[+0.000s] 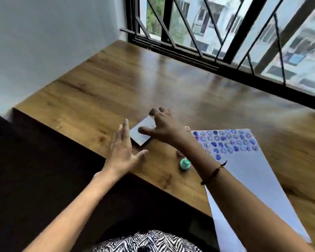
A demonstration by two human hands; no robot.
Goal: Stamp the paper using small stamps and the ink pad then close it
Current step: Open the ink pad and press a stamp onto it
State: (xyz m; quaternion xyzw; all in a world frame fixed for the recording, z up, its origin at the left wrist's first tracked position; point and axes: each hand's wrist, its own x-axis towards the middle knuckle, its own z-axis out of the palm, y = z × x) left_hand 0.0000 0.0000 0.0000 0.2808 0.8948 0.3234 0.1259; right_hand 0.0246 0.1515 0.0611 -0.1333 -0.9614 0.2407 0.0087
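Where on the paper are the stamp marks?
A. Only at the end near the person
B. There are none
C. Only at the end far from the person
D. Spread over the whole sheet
C: the blue marks fill only the far end of the paper; the rest is blank.

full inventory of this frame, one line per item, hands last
ink pad: 1, grey-blue lid, dark base, table's near-left edge
green stamp: 1, near the edge, left of the paper
small stamps: 2, tan at the paper's far-left corner, brownish beside the green stamp; blurred
paper: 1, white, blue-purple stamp marks on far part, right side
table: 1, brown wood
window grille: 1, black, far side
bracelet: 1, dark, right wrist
left hand: open, beside the pad
right hand: spread on the lid
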